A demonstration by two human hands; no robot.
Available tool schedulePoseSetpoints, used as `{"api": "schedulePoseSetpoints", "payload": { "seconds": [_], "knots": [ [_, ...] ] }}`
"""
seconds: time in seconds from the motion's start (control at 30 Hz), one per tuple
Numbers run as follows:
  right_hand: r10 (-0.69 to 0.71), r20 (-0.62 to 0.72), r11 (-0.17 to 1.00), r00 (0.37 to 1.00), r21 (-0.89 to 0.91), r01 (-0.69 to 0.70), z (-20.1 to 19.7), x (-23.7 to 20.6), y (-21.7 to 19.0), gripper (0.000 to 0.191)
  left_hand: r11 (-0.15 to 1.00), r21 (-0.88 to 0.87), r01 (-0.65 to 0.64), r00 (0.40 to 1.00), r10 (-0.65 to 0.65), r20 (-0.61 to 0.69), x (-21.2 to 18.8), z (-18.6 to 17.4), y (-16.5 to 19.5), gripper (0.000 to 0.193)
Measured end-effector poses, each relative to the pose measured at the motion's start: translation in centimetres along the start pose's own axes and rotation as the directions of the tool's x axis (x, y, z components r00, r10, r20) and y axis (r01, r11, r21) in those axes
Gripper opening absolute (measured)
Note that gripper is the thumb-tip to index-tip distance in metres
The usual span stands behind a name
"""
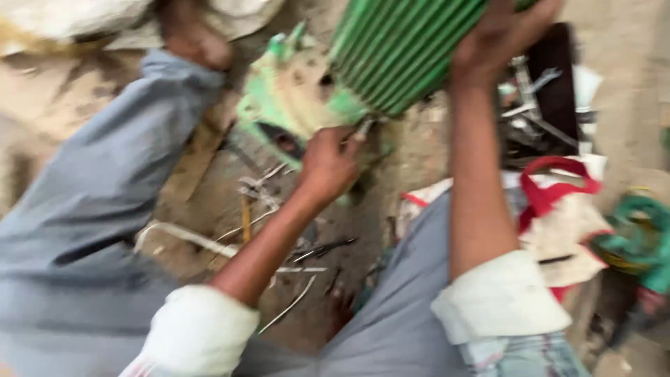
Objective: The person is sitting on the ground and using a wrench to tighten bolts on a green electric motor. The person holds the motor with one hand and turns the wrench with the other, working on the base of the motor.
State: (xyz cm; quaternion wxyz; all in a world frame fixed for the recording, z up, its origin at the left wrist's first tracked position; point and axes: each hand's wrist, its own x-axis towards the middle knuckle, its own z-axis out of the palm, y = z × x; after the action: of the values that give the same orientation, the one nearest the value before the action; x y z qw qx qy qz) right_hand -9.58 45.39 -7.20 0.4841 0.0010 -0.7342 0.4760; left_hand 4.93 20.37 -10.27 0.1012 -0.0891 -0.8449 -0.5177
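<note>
A green ribbed motor housing lies tilted on the dirt floor, its pale green end cover facing lower left. My left hand is closed around a small metal tool pressed against the rim of the end cover. My right hand grips the ribbed body from the right side near the top edge of the view. Both sleeves are rolled up, white cuffs showing. The picture is blurred by motion.
My knees in grey trousers frame the floor. Loose metal rods and small tools lie on the dirt. A white and red bag sits right, a green coil beside it, metal tools behind.
</note>
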Motion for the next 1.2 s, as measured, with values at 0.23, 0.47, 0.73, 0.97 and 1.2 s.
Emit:
{"api": "schedulePoseSetpoints", "payload": {
  "seconds": [0.23,0.47,0.73,0.97,1.2],
  "knots": [
    [-0.069,0.052,0.979,0.996,0.196,0.057,0.7,0.0,-0.5,0.074,0.954,-0.110,0.280,0.910,-0.228,0.347,0.4,-1.5,1.1,0.026],
    [0.001,0.045,0.990,0.999,0.144,-0.008,1.4,0.2,-3.5,0.080,0.797,-0.144,0.587,0.718,-0.430,0.547,1.9,-3.6,2.7,0.031],
    [-0.025,0.030,0.992,0.999,0.125,0.021,1.5,0.2,-1.0,0.077,0.759,-0.129,0.638,0.650,-0.441,0.619,2.7,-3.4,2.8,0.032],
    [-0.037,0.036,0.989,0.999,0.144,0.031,1.9,0.5,-4.1,0.070,0.674,-0.164,0.721,0.582,-0.460,0.670,2.6,-3.8,2.6,0.035],
    [0.025,0.046,0.989,0.999,0.143,-0.032,2.0,0.5,-5.9,0.058,0.943,-0.197,0.268,0.881,-0.158,0.446,-4.2,5.2,7.7,0.039]
  ]
}}
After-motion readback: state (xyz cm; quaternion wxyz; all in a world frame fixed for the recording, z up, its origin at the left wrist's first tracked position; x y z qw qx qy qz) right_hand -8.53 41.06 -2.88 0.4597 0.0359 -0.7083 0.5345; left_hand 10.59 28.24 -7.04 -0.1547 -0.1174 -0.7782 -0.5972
